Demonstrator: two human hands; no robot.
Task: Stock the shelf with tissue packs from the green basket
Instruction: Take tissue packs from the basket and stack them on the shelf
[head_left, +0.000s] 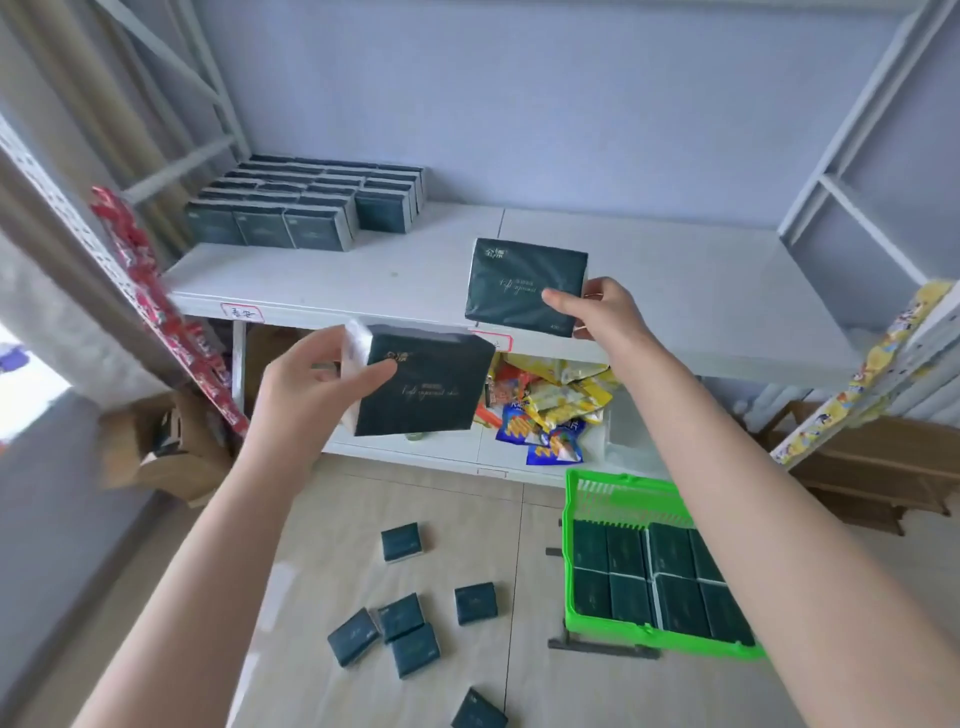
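Left hand (306, 389) around lower pack (431, 389), right hand (602, 312) around upper pack (519, 286)

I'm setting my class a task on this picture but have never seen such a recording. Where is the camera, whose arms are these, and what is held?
No machine here: a person wears one wide camera on the head, looking forward and down, so both bare arms are theirs. The left hand grips one dark green tissue pack; the right hand pinches a second pack by its edge, at the front of the white shelf. Stocked packs stand in rows at the shelf's back left. On the floor, the green basket holds more packs, and loose packs lie to its left. Snack bags lie on the lower shelf.
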